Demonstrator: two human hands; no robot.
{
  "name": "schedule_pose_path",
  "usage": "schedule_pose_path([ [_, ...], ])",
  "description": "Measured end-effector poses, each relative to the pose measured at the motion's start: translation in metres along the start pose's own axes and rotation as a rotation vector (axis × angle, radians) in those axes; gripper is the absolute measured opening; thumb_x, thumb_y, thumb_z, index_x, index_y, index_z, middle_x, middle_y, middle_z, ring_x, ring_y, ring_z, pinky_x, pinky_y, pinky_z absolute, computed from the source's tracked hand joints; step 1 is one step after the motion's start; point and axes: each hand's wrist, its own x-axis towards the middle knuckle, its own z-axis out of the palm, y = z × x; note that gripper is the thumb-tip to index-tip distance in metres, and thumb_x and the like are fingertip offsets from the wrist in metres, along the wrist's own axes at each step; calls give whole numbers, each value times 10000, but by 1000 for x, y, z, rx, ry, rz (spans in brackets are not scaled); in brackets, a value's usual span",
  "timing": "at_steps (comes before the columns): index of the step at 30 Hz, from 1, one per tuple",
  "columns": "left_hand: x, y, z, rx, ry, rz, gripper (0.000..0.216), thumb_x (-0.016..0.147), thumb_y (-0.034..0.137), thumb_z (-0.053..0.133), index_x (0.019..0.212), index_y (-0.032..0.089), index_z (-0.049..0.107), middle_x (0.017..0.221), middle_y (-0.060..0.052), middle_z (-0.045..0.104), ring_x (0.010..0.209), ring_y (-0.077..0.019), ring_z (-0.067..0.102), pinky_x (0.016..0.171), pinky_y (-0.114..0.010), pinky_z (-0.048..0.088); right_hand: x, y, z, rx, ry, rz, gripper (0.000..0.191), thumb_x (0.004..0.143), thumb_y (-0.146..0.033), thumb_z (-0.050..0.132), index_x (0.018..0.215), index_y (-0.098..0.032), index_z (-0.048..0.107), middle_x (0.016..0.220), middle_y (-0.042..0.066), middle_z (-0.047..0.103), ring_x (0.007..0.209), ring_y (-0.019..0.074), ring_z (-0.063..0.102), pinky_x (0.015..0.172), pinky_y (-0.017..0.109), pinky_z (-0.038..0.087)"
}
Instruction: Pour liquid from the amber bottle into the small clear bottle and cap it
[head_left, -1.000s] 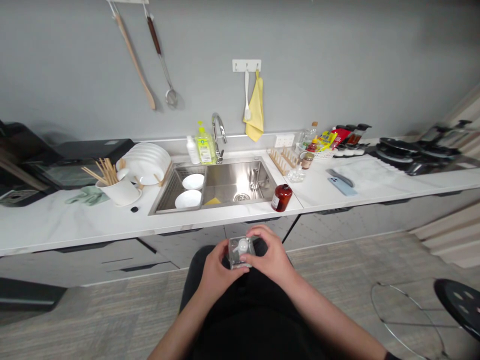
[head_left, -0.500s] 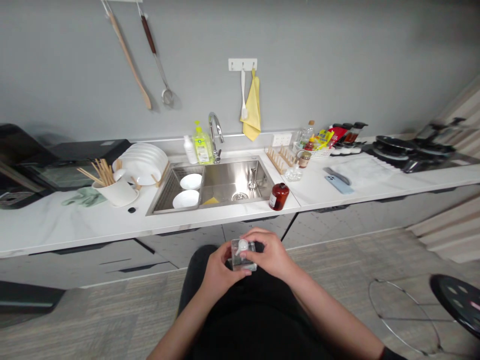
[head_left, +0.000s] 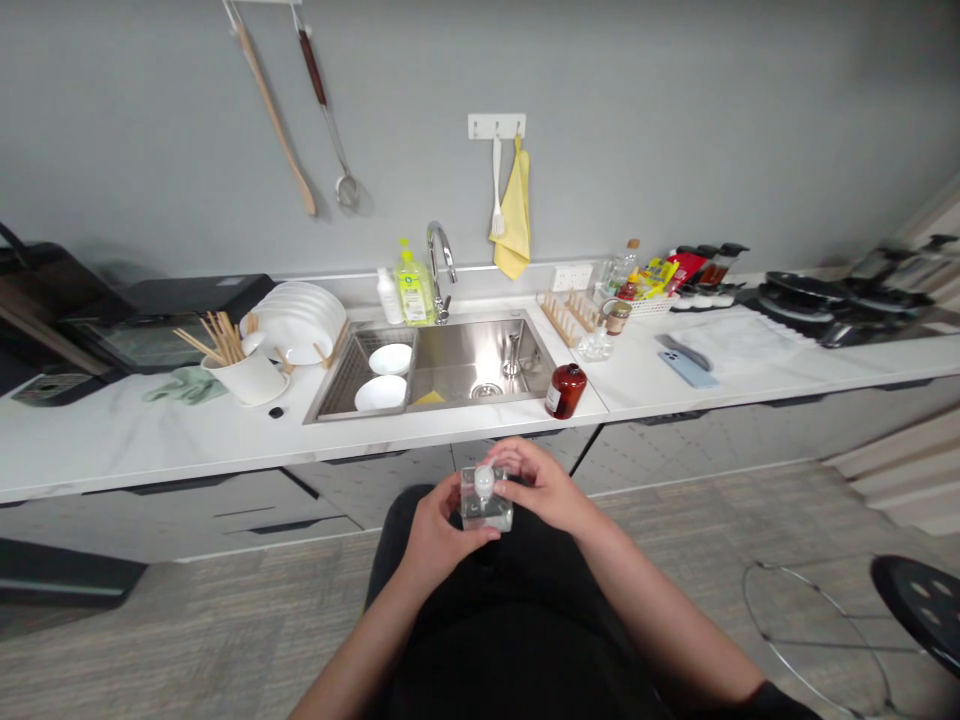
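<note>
A clear, square-sided pump bottle (head_left: 486,513) is held in front of my body, below the counter's front edge. My left hand (head_left: 441,530) wraps round its left side, the thumb along the near bottom edge. On its top sits a round white pump head (head_left: 484,481). My right hand (head_left: 546,487) has its thumb and fingers closed about the pump head from the right and far side; some fingertips are hidden behind it. On the counter beyond, by the sink's right corner, stands a brown bottle (head_left: 566,391) with a pale label and no pump on it.
The steel sink (head_left: 457,365) holds two white bowls (head_left: 381,393) in a rack. Left of it are a chopstick holder (head_left: 247,378) and white plates (head_left: 300,310). To the right lie a phone (head_left: 688,368) and a seasoning basket (head_left: 646,304). A black stool (head_left: 911,610) stands at right.
My right hand's fingers have shifted and loosened a little about the pump head, and the hand sits slightly higher. My left hand keeps its hold on the bottle. The view has turned slightly left.
</note>
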Motion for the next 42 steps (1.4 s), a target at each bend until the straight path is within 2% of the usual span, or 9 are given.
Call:
schedule_pose_path([
  [5,2,-1,-3,17,-7,-1,800,630,433,1113,1306,185,764,1272,-152,867,1182,-369,836,1107,-493,661,2,6,-1,-32,43,-36,877,893,-365,1013,1637,-305,554,1275,83,808,1176,247,795,1107,429,620],
  [9,1,-1,-2,22,-2,0,818,635,402,1114,1340,188,759,1293,-153,864,1210,-375,834,1149,-517,645,2,9,-2,54,1,-12,903,1016,-395,903,1762,-340,398,1329,102,815,1239,253,806,1147,464,613],
  [13,1,-3,-3,38,-3,1,814,636,412,1113,1337,192,760,1275,-153,867,1202,-377,836,1134,-520,655,0,8,-3,0,30,-35,1073,917,-384,1005,1785,-334,377,1335,107,823,1257,277,806,1196,491,591],
  [18,3,2,-3,41,-16,9,867,620,432,1122,1365,193,749,1325,-164,853,1221,-375,827,1145,-520,650,-1,2,-8,35,-29,-24,888,1054,-403,864,1794,-339,377,1352,119,826,1237,265,819,1148,484,629],
  [26,6,6,3,63,-33,12,880,605,468,1126,1358,202,758,1314,-152,858,1217,-368,831,1150,-502,650,-1,-9,-21,-23,-80,-25,876,1018,-354,908,1764,-316,450,1358,117,815,1254,252,811,1174,464,624],
  [30,7,5,6,59,-21,22,868,602,452,1129,1351,201,768,1298,-152,863,1176,-366,840,1106,-494,670,-2,-9,-22,-59,-10,-36,978,900,-334,1016,1731,-312,502,1363,112,812,1262,265,810,1189,459,618],
  [34,7,8,7,17,-27,15,841,610,449,1127,1326,188,770,1255,-159,871,1169,-378,843,1111,-520,669,-3,-12,-20,-6,-57,-32,809,1037,-334,880,1743,-330,484,1377,112,816,1248,248,816,1147,450,635],
  [39,7,10,7,26,-10,3,886,570,448,1140,1330,186,766,1262,-163,871,1172,-386,843,1124,-532,663,-3,-12,-20,-20,-19,-39,1006,869,-290,1038,1722,-334,507,1348,90,824,1233,265,820,1162,453,628],
  [42,6,9,6,20,-15,6,893,580,447,1136,1348,189,759,1289,-162,866,1191,-383,838,1148,-533,647,-3,-10,-20,13,-37,-25,852,986,-307,934,1721,-342,504,1324,85,826,1197,243,824,1118,440,646],
])
